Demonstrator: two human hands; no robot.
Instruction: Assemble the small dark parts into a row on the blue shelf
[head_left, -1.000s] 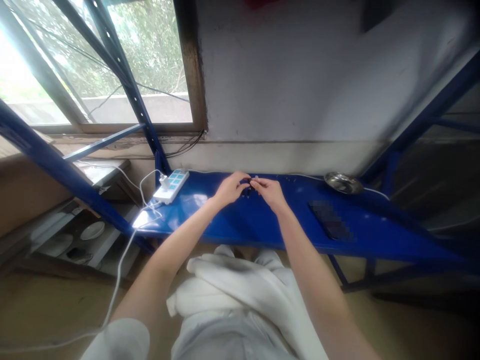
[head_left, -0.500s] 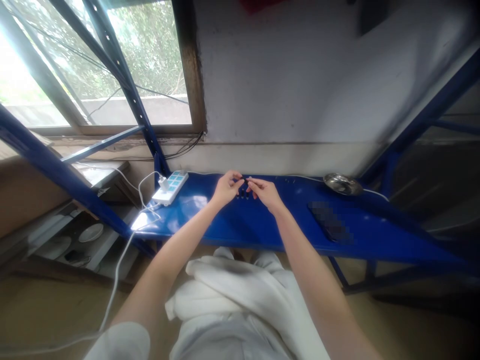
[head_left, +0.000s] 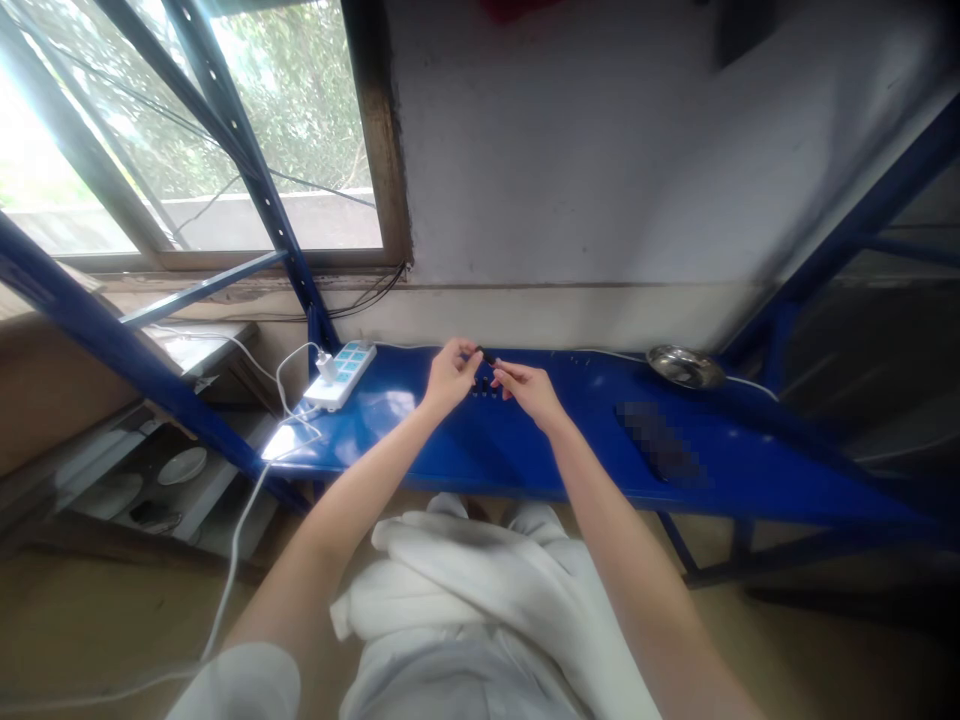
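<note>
Head view: both bare hands meet over the middle of the long blue metal shelf [head_left: 525, 450]. The left hand [head_left: 448, 378] and right hand [head_left: 529, 388] pinch between their fingertips a small dark elongated piece [head_left: 487, 356], too small to identify. Left thumb and forefinger are closed narrowly on its left end; the right fingertips close on or just beside its right end, exact contact not resolvable. The piece's long axis runs roughly left to right, parallel to the shelf's front edge, slightly lower toward the right hand. It is held just above the shelf, not resting on it. Directly below the fingertips a short row of small dark upright pieces [head_left: 484, 392] stands on the shelf, about equally near to both hands. To the left lies a white power strip with pale blue sockets [head_left: 341, 372], cable trailing off the edge. To the right, well apart: a shallow steel dish [head_left: 685, 366] and a dark flat object [head_left: 660, 440], blurred.
</note>
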